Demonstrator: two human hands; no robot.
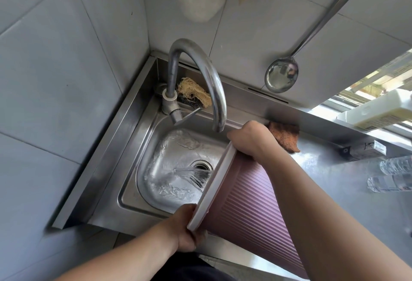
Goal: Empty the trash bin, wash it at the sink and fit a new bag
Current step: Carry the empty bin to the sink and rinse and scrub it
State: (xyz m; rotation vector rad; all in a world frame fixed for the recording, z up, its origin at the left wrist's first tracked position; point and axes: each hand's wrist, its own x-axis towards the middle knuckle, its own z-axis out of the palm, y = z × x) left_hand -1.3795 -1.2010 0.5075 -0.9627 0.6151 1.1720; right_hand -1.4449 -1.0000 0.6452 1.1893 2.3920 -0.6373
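While the left hand (184,228) at 6 o'clock and the right hand (252,140) at 2 o'clock clamp their fingers on the tipped pink bin (249,209), water pours into the sink (133,153), so washing is underway and no new bag is on yet.

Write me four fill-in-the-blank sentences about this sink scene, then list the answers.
1. Both hands, left hand and right hand, hold the pink bin by its ____.
2. Water pours from the bin into the ____.
3. A metal ____ hangs on the tiled wall.
4. The brown cloth lies on the steel ____.

Missing words: rim; sink; ladle; counter.
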